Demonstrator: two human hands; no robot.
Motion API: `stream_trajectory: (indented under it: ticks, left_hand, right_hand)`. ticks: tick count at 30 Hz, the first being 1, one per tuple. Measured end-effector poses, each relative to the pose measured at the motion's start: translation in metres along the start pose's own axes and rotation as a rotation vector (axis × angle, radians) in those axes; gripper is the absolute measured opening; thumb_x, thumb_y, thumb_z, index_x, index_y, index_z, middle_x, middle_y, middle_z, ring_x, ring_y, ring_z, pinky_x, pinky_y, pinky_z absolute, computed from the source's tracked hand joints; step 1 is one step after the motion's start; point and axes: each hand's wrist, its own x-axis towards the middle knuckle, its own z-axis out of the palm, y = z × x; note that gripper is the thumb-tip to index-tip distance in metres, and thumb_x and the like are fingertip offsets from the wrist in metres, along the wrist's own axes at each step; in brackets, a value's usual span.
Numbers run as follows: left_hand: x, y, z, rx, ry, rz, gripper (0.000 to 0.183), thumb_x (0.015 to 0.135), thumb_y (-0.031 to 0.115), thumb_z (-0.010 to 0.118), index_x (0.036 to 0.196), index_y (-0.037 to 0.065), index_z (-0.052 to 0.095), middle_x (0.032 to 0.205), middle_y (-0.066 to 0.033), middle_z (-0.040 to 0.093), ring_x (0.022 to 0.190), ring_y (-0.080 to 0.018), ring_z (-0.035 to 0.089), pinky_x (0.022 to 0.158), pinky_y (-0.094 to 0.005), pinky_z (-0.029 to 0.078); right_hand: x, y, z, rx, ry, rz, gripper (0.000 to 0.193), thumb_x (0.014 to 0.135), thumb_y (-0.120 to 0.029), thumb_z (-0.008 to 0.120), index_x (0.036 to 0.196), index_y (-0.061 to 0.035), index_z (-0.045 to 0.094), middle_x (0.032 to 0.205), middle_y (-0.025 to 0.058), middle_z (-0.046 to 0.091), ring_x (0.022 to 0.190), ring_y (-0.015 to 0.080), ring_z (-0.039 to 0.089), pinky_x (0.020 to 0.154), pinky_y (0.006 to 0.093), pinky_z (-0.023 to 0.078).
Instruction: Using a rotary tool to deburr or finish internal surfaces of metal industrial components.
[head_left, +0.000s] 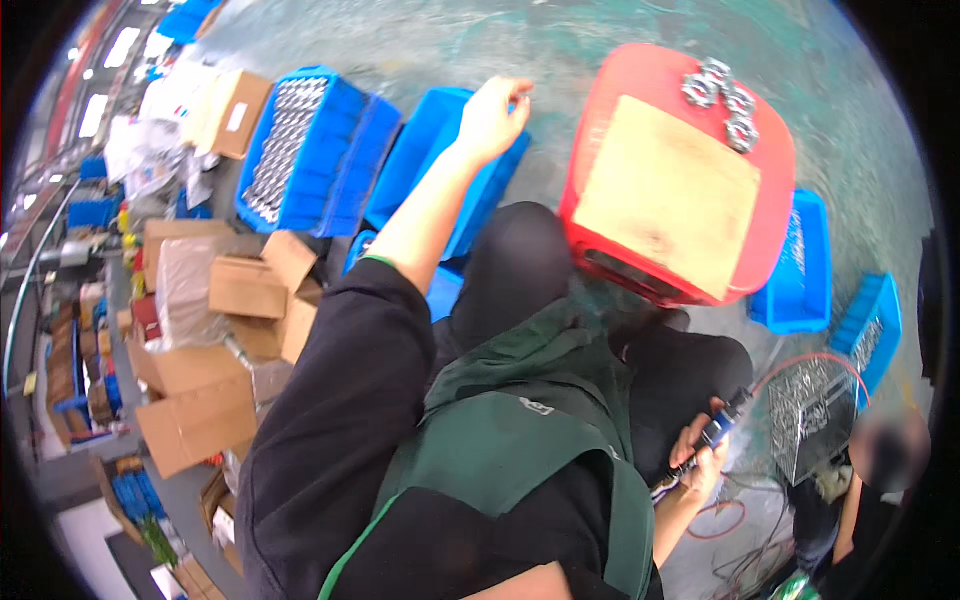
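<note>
My left hand point(492, 118) is raised over an open blue bin point(432, 112) at the left of the red stool. Its fingers are loosely bent and apart, and I see nothing in them. Low on the right, beside my knee, my right hand point(703, 462) is wrapped round a blue-and-black power screwdriver point(718, 428). The red stool point(622, 80) stands in front of me with a tan square board point(670, 195) on top. Several shiny ring-shaped metal parts point(725, 92) lie near the stool's far right edge.
A blue bin full of metal parts point(288, 140) stands at the left, near open cardboard boxes point(205, 400). Right of the stool are blue bins point(800, 270) and a clear box of small metal pieces point(812, 415). A red hose point(820, 357) and another person point(850, 515) are at the right.
</note>
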Motion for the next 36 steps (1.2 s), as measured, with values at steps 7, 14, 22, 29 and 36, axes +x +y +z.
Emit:
stream_trajectory:
  ticks: [7,14,22,29,36]
  left_hand:
    - [-0.203,-0.154,0.014,0.463,-0.726,-0.591,0.049,0.084,0.034,0.064,0.126,0.011,0.051,0.125,-0.0126,0.057,0.116,-0.0306,0.055,0.096,-0.0431,0.046]
    - [-0.288,-0.193,0.014,0.556,-0.952,-0.76,0.073,0.084,0.044,0.064,0.141,0.007,0.037,0.148,-0.0114,0.036,0.138,-0.0266,0.031,0.113,-0.0461,0.025]
    - [-0.288,-0.231,0.005,0.648,-1.172,-0.549,0.087,0.081,0.065,0.054,0.144,0.008,0.035,0.152,-0.0109,0.029,0.142,-0.0263,0.024,0.116,-0.0479,0.014]
    - [-0.308,-0.254,0.006,0.628,-1.049,-0.263,0.074,0.078,0.069,0.053,0.108,0.002,0.063,0.112,-0.0169,0.062,0.117,-0.0313,0.052,0.112,-0.0445,0.023]
    - [-0.314,-0.248,0.008,0.567,-0.985,-0.223,0.073,0.081,0.067,0.051,0.104,-0.001,0.063,0.109,-0.0189,0.062,0.113,-0.0328,0.054,0.11,-0.0443,0.028]
  right_hand:
    - [0.003,0.003,-0.004,-0.01,-0.048,0.061,0.088,0.076,-0.027,0.08,0.141,-0.0015,0.027,0.072,0.005,0.043,0.047,0.0131,0.045,0.034,0.0237,0.04]
    - [0.007,0.003,0.004,-0.045,0.037,0.076,0.084,0.08,-0.029,0.076,0.141,-0.0047,0.024,0.07,0.0056,0.043,0.044,0.0129,0.044,0.032,0.0249,0.042]
    - [0.017,-0.006,0.015,-0.155,0.072,0.117,0.079,0.086,-0.03,0.068,0.146,-0.0087,0.021,0.075,0.0033,0.042,0.05,0.0088,0.041,0.035,0.0219,0.04]
    - [0.029,-0.01,0.039,-0.23,0.105,0.215,0.075,0.089,-0.03,0.065,0.147,-0.0112,0.021,0.078,0.0021,0.043,0.054,0.0078,0.039,0.042,0.0194,0.037]
    - [0.025,-0.007,0.045,-0.292,0.15,0.213,0.075,0.089,-0.03,0.065,0.147,-0.0112,0.021,0.079,0.0017,0.044,0.055,0.0083,0.042,0.042,0.021,0.04]
